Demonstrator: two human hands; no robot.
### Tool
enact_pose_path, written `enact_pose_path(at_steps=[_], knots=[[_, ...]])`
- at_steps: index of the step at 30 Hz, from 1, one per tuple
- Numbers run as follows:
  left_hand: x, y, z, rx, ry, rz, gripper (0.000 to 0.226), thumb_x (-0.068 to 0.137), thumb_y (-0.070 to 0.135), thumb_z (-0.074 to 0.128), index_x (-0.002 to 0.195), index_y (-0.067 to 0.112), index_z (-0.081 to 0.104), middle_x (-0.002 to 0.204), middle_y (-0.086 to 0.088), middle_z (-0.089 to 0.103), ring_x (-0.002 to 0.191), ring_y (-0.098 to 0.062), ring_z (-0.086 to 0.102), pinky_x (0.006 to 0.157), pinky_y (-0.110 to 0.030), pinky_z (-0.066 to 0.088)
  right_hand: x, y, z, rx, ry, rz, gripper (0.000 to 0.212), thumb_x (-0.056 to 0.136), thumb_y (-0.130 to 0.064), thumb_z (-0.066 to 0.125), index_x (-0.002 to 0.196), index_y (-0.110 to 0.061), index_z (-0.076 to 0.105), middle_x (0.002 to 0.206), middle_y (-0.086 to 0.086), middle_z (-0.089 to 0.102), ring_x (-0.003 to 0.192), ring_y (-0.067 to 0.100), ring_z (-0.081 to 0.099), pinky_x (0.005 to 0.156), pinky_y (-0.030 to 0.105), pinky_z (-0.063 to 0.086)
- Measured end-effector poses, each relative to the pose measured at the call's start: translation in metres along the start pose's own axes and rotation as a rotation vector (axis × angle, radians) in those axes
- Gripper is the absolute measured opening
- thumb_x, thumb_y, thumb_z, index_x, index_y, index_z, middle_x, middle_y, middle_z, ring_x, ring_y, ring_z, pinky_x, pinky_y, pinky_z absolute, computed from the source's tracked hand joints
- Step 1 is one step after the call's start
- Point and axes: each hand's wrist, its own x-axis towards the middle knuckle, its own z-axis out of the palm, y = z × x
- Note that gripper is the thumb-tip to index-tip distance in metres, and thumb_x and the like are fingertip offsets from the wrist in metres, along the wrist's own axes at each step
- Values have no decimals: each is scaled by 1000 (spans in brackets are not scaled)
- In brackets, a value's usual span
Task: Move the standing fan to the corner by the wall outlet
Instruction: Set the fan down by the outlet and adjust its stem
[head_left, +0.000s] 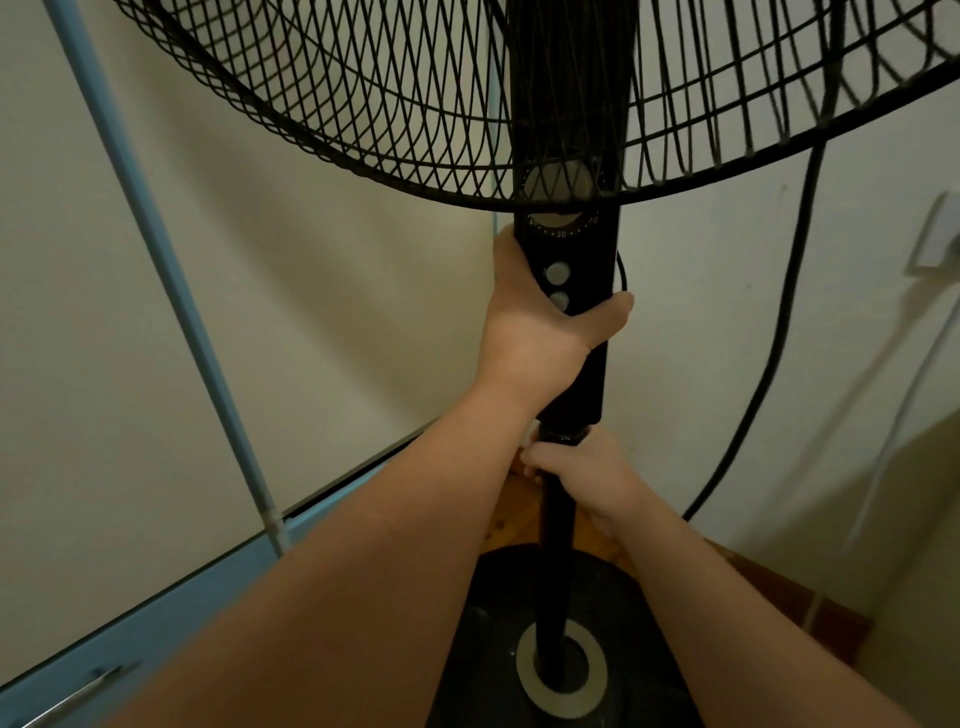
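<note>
Fan (563, 291), black wire-mesh grille, both hands gripping its slim round pole

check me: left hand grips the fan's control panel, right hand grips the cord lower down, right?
Not quite. In the head view the left hand does grip the control panel, but the right hand grips the pole just under it, not the cord. The cord hangs free along the wall to the right, apart from both hands.
</note>
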Motion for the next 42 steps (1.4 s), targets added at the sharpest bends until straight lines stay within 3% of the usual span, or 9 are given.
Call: enact_pose_path(at_steps=[7, 12, 16, 19, 23, 25, 32, 35, 42], knots=[[-1, 0, -1, 6, 1, -6, 77, 74, 16, 87, 123, 33, 31, 101, 23, 54, 83, 27, 55, 60, 4, 42, -5, 0, 45, 88, 526, 52, 18, 80, -20, 74, 85, -26, 57, 79, 1, 67, 65, 17, 62, 53, 29, 46], [-1, 0, 0, 6, 1, 4, 77, 73, 15, 87, 122, 33, 30, 99, 24, 53, 83, 29, 53, 59, 5, 41, -6, 7, 28, 7, 353, -3, 24, 78, -19, 74, 73, -21, 51, 60, -4, 55, 47, 6, 50, 42, 21, 39], [0, 0, 1, -2, 5, 6, 75, 74, 14, 87, 120, 35, 32, 99, 24, 54, 83, 25, 56, 61, 3, 43, 1, -2, -2, -56, -1, -12, 28, 75, -10, 76, 65, -14, 51, 64, 5, 50, 62, 17, 52, 60, 29, 39], [1, -1, 0, -8, 1, 0, 75, 74, 15, 87, 122, 34, 32, 100, 23, 55, 83, 24, 57, 61, 2, 44, 2, -4, -4, -68, -61, -20, 12, 75, -6, 74, 72, -8, 62, 69, 8, 55, 67, 20, 55, 65, 35, 42], [0, -1, 1, -6, 4, 1, 75, 74, 15, 87, 122, 34, 32, 102, 22, 55, 84, 23, 57, 63, 2, 44, 0, 3, 0, 14, -4, -26, 13, 77, -3, 71, 77, 8, 64, 72, 14, 56, 67, 22, 55, 63, 34, 43], [0, -1, 0, -6, 1, -2, 76, 74, 15, 87, 122, 34, 32, 103, 21, 55, 85, 23, 57, 64, 2, 44, 0, 4, 8, 38, 76, -17, 5, 78, -3, 69, 77, -1, 64, 72, 13, 55, 64, 20, 53, 57, 30, 42], [1, -1, 0, 4, 7, 8, 76, 74, 13, 87, 123, 30, 31, 103, 21, 53, 84, 28, 54, 61, 4, 42, -1, 7, 40, 14, 502, 14, 20, 79, -22, 74, 74, -22, 55, 63, -1, 59, 52, 13, 54, 45, 25, 40], [1, -2, 0, 14, 8, 11, 77, 74, 15, 87, 123, 31, 31, 104, 22, 53, 85, 28, 53, 61, 5, 41, -3, 12, 32, 18, 398, -16, 16, 79, -23, 75, 83, -19, 60, 67, 0, 61, 50, 7, 54, 43, 22, 42], [0, -3, 1, 21, 21, 11, 74, 74, 18, 87, 122, 32, 32, 101, 23, 55, 84, 25, 56, 60, 3, 42, 6, -7, -14, -169, -136, -21, 17, 80, -12, 78, 83, -1, 66, 81, 15, 63, 79, 25, 63, 78, 41, 51]])
